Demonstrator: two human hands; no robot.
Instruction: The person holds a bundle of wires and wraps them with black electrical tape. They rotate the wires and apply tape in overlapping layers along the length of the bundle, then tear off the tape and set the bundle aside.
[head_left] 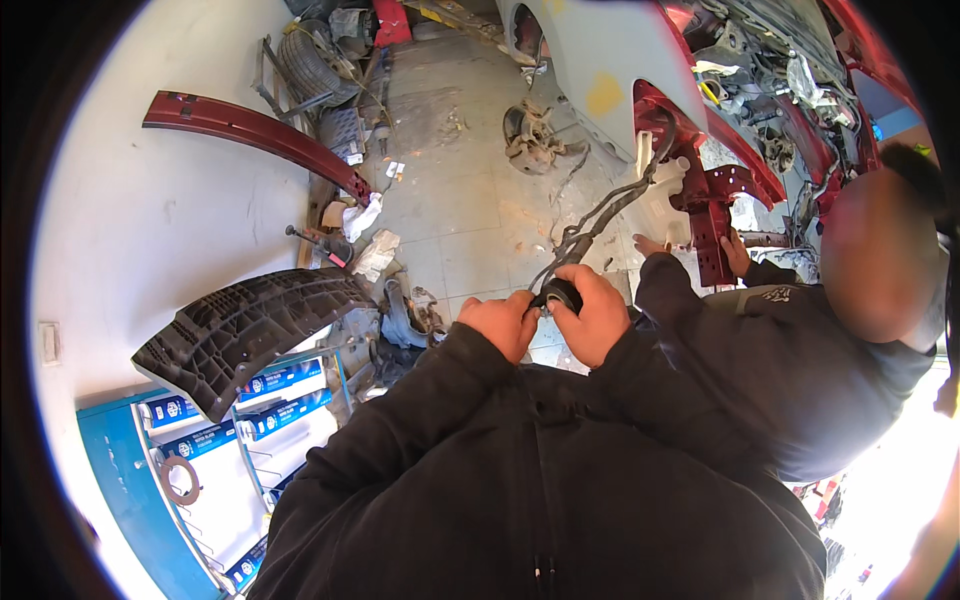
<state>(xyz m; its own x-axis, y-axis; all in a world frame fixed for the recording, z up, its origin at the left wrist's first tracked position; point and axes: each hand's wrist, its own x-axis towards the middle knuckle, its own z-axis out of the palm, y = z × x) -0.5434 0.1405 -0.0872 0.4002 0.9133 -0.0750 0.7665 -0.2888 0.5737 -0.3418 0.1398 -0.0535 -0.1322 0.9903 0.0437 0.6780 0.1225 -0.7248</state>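
In front of my chest, my left hand (500, 326) is closed, thumb and fingers pinching the end of a black wiring harness (607, 212). My right hand (597, 318) curls around a small round black roll (563, 292) that looks like tape, held against the harness. The two thumbs almost meet there. From my hands the harness runs up and to the right, into the red front end (712, 215) of a stripped car. My fingers hide where roll and harness touch.
At right a co-worker (740, 360) leans in, hands by the red car frame. A brake hub assembly (535, 140) lies on the tiled floor. Leftward are a dark red bumper beam (260, 142), a black plastic panel (245, 325), a tyre (315, 65) and a blue shelf rack (125, 480).
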